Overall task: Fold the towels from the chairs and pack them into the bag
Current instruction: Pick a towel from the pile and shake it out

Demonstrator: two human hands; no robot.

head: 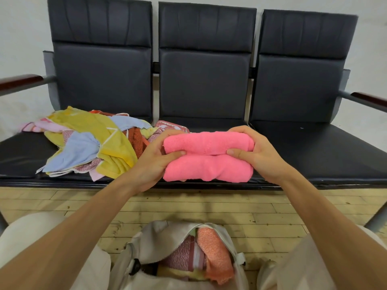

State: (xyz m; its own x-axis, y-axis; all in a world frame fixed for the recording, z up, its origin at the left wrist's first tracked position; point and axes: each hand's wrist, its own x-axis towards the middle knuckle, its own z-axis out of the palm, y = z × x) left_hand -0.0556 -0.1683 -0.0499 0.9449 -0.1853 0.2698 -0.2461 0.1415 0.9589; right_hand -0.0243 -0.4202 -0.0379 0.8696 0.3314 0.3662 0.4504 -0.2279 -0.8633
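A folded bright pink towel (207, 156) is held just above the front edge of the middle seat. My left hand (156, 161) grips its left end, thumb on top. My right hand (256, 154) grips its right end the same way. A heap of loose towels (90, 143) in yellow, light blue, pink and rust lies on the left seat. Between my knees on the floor stands an open beige bag (161, 235). Inside it show an orange towel (215, 254), a mauve one and a pale yellow one.
Three joined black chairs (205, 80) stand against a white wall, with wooden armrests at both ends. The right seat (318, 149) is bare. A wooden plank floor (230, 208) runs between the seats and the bag.
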